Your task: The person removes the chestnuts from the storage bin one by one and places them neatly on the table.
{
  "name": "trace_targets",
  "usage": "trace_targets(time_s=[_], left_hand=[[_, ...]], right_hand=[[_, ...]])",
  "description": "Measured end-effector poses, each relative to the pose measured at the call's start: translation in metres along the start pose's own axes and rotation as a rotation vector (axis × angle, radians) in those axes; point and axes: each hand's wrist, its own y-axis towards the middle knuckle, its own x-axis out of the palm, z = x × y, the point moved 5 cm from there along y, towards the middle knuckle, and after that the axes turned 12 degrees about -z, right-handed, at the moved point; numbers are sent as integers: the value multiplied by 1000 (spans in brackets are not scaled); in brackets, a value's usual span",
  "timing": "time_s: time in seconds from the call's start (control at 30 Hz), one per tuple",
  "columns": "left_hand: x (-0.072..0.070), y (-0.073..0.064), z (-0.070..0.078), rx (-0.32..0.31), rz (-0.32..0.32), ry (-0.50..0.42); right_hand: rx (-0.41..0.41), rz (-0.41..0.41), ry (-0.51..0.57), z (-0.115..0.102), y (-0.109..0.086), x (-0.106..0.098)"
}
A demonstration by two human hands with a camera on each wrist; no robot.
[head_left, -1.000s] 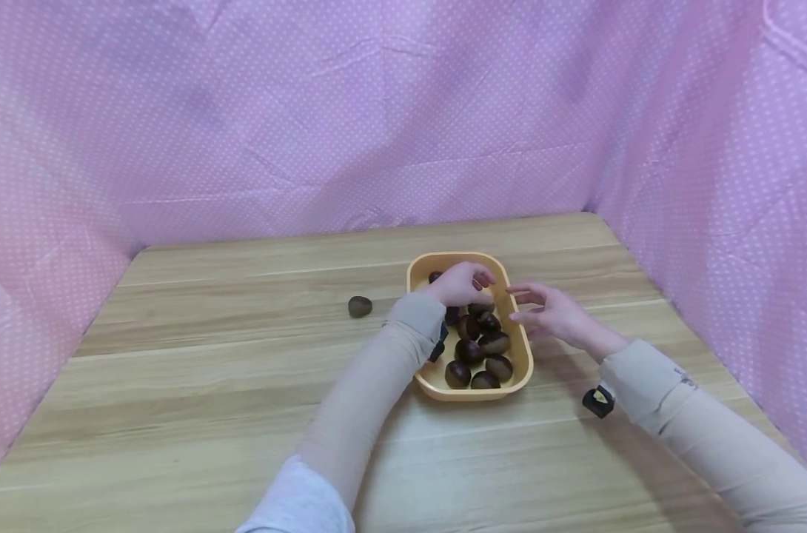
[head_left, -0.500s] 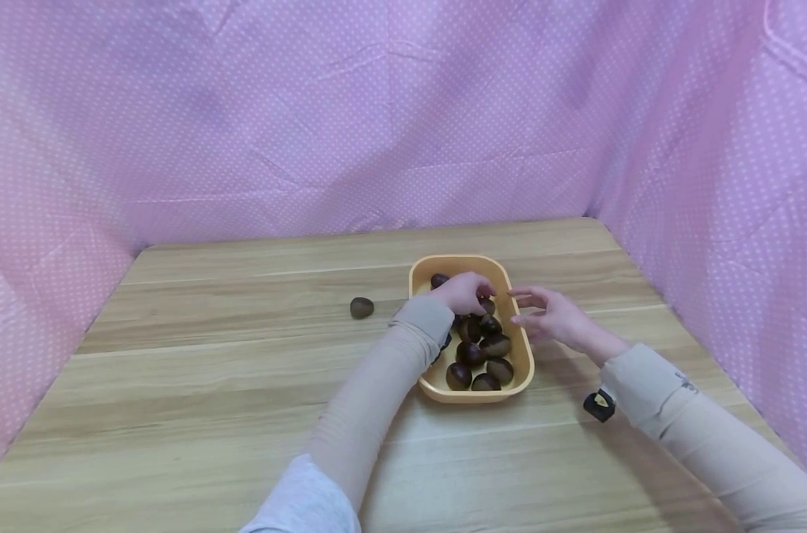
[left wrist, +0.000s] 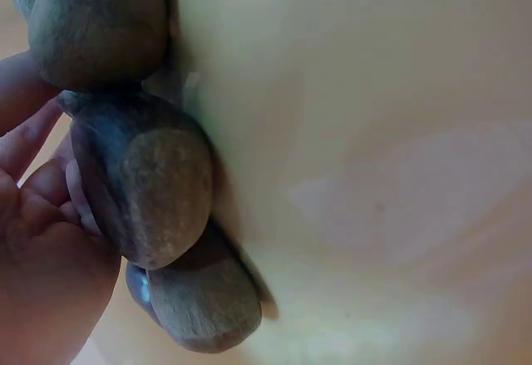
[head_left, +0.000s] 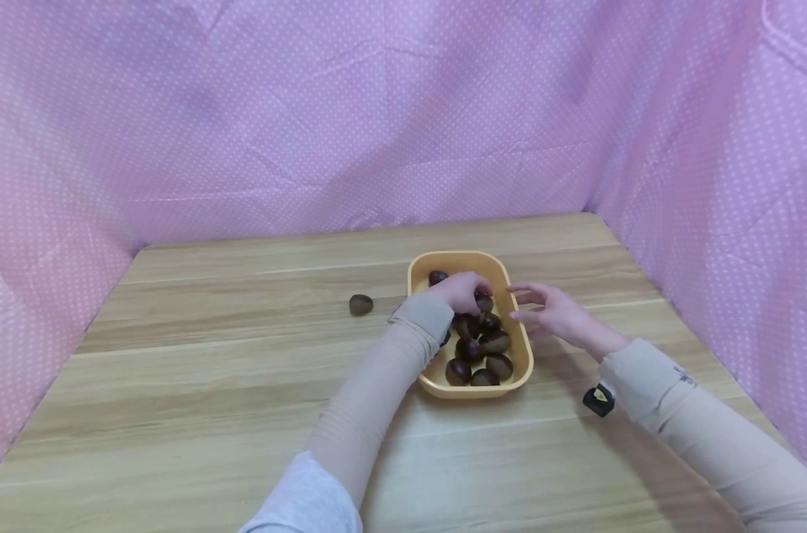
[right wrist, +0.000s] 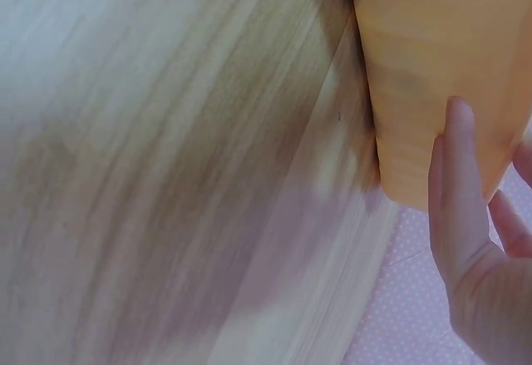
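Observation:
A yellow-orange plastic basket (head_left: 437, 385) holds several brown chestnuts (head_left: 469, 349). My left hand (head_left: 460, 290) reaches down inside its far half, fingers curled on a chestnut (head_left: 484, 303) near the right wall. In the left wrist view, chestnuts (left wrist: 166, 199) line up in front of that hand (left wrist: 50, 273) and partly hide the fingers. Beside the basket's right wall, my right hand (head_left: 555, 317) has its fingers extended, the tips at the rim. The right wrist view shows this hand (right wrist: 478, 240) with straight fingers along the basket's outer wall (right wrist: 440, 57).
One chestnut (head_left: 360, 304) lies on the wooden table (head_left: 210, 385), left of the basket. Pink dotted cloth (head_left: 350, 133) hangs behind the table and at both sides. A dark wrist device (head_left: 599, 400) sits below the right sleeve.
My left hand has lowered slightly, and its fingers have closed onto a chestnut in the basket. The right hand stays at the rim. The loose chestnut has not moved.

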Motion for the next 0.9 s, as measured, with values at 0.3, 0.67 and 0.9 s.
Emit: trace_targets(time_s=[0.3,0.67,0.9], left_hand=[[0,-1,0,-28,1,-12],[-4,-7,7,-25,17,30],[-16,-14,14,51,77,-40]], right_hand=[[3,-2,7,1,0,-2],[1,-17,22,4,-1,0],[-1,-15,3,2,0,-1]])
